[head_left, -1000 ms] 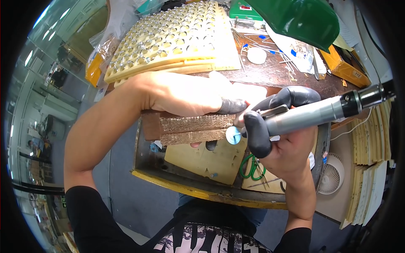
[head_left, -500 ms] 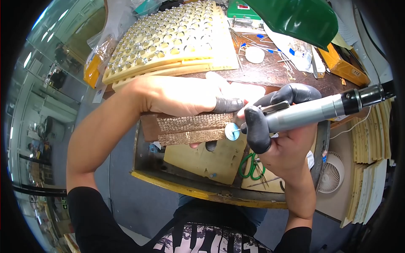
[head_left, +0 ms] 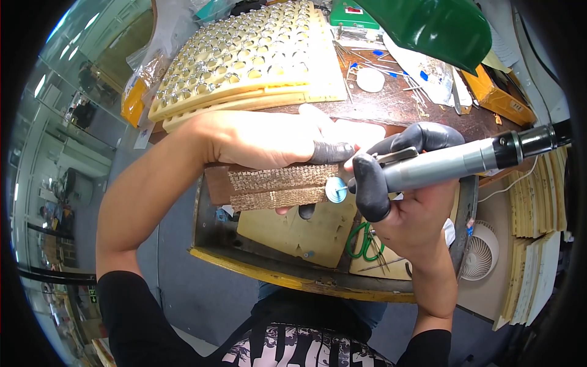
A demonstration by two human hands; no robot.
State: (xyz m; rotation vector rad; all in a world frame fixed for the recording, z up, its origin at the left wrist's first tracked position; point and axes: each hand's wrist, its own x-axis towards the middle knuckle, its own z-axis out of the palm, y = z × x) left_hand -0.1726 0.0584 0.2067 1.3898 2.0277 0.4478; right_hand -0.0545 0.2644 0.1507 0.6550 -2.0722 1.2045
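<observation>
My left hand (head_left: 269, 137), with black covers on some fingertips, is closed around a brown block (head_left: 217, 183) that carries two rough, gold-brown strips (head_left: 275, 180). My right hand (head_left: 409, 208), also with black finger covers, grips a silver rotary handpiece (head_left: 446, 165) with a black collar, lying across toward the block. A light blue round disc (head_left: 336, 189) on the handpiece's tip is at the block's right end; whether it touches cannot be made out.
Behind are a cream tray (head_left: 232, 61) of several rings, metal bits, a white disc (head_left: 370, 78), orange box (head_left: 502, 101) and green shade (head_left: 431, 27). Below are a drawer (head_left: 257, 260) with scissors (head_left: 361, 244); right, a fan (head_left: 480, 251) and stacked boards (head_left: 529, 269).
Compared with a second ago, both hands, the block and the disc sit slightly up and left, most of this shift happening by half a second ago; the grips are unchanged.
</observation>
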